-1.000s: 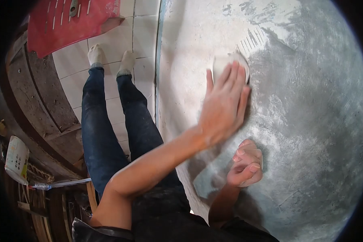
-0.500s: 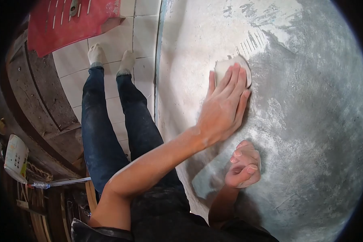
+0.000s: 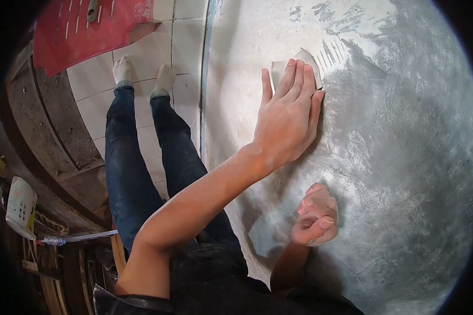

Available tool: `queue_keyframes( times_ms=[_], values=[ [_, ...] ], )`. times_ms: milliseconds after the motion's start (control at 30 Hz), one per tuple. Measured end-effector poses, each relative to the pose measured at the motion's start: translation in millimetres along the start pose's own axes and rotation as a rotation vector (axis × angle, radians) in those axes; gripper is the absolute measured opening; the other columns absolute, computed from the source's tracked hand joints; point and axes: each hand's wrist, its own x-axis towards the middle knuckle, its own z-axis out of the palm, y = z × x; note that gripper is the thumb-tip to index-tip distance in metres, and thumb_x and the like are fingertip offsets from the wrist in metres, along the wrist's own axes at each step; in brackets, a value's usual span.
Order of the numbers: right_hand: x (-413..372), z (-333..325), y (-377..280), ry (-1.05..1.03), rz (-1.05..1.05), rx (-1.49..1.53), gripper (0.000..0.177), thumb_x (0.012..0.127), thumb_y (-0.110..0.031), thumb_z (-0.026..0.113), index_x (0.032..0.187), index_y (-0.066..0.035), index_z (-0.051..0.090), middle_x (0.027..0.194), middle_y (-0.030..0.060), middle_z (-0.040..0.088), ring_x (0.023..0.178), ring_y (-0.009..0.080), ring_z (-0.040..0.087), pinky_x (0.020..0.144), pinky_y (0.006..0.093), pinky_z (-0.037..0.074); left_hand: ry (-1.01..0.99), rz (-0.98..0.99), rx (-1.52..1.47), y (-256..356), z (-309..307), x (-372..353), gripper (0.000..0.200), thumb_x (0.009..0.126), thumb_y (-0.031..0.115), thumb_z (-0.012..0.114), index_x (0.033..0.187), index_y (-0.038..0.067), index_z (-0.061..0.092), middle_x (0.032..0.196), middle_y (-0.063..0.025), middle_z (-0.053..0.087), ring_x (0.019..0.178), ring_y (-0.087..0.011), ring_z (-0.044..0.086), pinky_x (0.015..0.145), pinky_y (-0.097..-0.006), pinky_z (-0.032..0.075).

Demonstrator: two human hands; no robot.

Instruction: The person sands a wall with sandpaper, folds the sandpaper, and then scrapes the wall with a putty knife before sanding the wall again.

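Note:
My left hand point(image 3: 288, 113) lies flat over a pale sheet of sandpaper point(image 3: 306, 56), pressing it against a mottled grey and white surface point(image 3: 394, 157). The fingers point up the frame with the little finger spread apart, and the thumb sits at the sheet's right edge. Part of the sheet is hidden under the fingers. Below and to the right, my right hand point(image 3: 316, 216) is held close to the surface with its fingers curled in and nothing visible in them. White scratch marks point(image 3: 331, 54) show on the surface just past the sandpaper.
A red slotted plastic chair point(image 3: 89, 42) with a grey-green tool handle point(image 3: 92, 10) on it is at upper left. My legs point(image 3: 129, 163) extend over pale floor tiles point(image 3: 186, 94). Wooden boards and a white perforated plastic piece point(image 3: 21, 207) are at left.
My left hand has slid up and slightly left across the surface with the sandpaper. The right hand is almost where it was, still curled.

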Motion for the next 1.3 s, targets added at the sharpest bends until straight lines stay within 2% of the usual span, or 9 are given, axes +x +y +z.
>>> queue_keyframes(
  times_ms=[200,400,600,800,900,1100,1133,1233,1300],
  values=[
    [1,0,-1,0.007,0.020,-0.004,0.036,0.098,-0.015,0.038,0.084,0.001,0.067,0.068,0.0057,0.060,0.053,0.0141,0.053,0.051,0.0335,0.042,-0.034,-0.006,-0.089,19,0,-33,0.052,0.105,0.025,0.034,0.143,-0.011,0.033,0.148,-0.0283,0.037,0.142,-0.0426,0.029,0.115,-0.0598,0.013],
    [-1,3,-2,0.009,0.035,-0.006,0.036,0.097,-0.015,0.037,0.084,0.001,0.067,0.067,0.0057,0.059,0.052,0.0147,0.053,0.051,0.0335,0.043,-0.003,-0.012,-0.037,5,-1,-1,0.053,0.105,0.025,0.033,0.143,-0.011,0.032,0.147,-0.0293,0.037,0.142,-0.0431,0.026,0.115,-0.0598,0.014],
    [-1,1,-5,0.003,0.048,-0.014,0.036,0.097,-0.014,0.038,0.083,0.001,0.067,0.067,0.0053,0.059,0.052,0.0149,0.053,0.052,0.0331,0.043,-0.073,-0.020,-0.121,24,-2,-49,0.052,0.105,0.024,0.035,0.143,-0.011,0.033,0.147,-0.0296,0.037,0.141,-0.0441,0.029,0.115,-0.0601,0.014],
    [-1,2,-2,0.001,0.041,-0.009,0.035,0.097,-0.014,0.039,0.085,0.001,0.068,0.067,0.0048,0.059,0.053,0.0155,0.054,0.052,0.0335,0.043,0.037,-0.022,-0.023,1,5,2,0.051,0.104,0.022,0.037,0.143,-0.010,0.034,0.148,-0.0281,0.037,0.140,-0.0441,0.031,0.114,-0.0606,0.016],
    [-3,3,-3,-0.012,0.034,-0.029,0.035,0.098,-0.015,0.039,0.086,0.001,0.069,0.068,0.0049,0.060,0.052,0.0154,0.053,0.053,0.0335,0.043,0.060,-0.010,-0.006,-4,4,-15,0.050,0.102,0.022,0.039,0.141,-0.009,0.037,0.146,-0.0256,0.041,0.139,-0.0400,0.034,0.114,-0.0593,0.021],
    [4,4,-3,-0.073,0.034,-0.058,0.034,0.098,-0.014,0.040,0.087,0.001,0.068,0.069,0.0066,0.061,0.053,0.0154,0.054,0.052,0.0325,0.042,-0.211,0.011,-0.213,-7,-10,-80,0.048,0.101,0.016,0.045,0.146,-0.002,0.036,0.149,-0.0231,0.039,0.140,-0.0366,0.035,0.115,-0.0551,0.022],
    [4,5,-3,-0.066,0.037,-0.053,0.033,0.098,-0.013,0.041,0.087,0.001,0.068,0.069,0.0068,0.061,0.054,0.0154,0.054,0.052,0.0323,0.042,-0.234,0.021,-0.170,-12,-14,-85,0.043,0.101,0.015,0.046,0.141,-0.001,0.043,0.145,-0.0221,0.044,0.137,-0.0337,0.040,0.114,-0.0490,0.028],
    [5,6,-5,-0.089,0.067,-0.073,0.035,0.099,-0.013,0.038,0.086,0.003,0.066,0.070,0.0098,0.059,0.054,0.0167,0.052,0.053,0.0328,0.042,-0.347,-0.062,-0.396,-38,-34,-82,0.036,0.102,0.014,0.046,0.135,0.001,0.052,0.137,-0.0224,0.053,0.131,-0.0338,0.048,0.109,-0.0425,0.037],
    [3,6,-10,-0.114,0.156,-0.094,0.037,0.100,-0.013,0.036,0.087,0.005,0.065,0.072,0.0116,0.059,0.055,0.0173,0.051,0.054,0.0322,0.043,-0.294,-0.260,-0.378,-43,-52,-82,0.031,0.103,0.018,0.046,0.127,0.003,0.059,0.120,-0.0234,0.063,0.114,-0.0335,0.062,0.094,-0.0358,0.048]
  ],
)
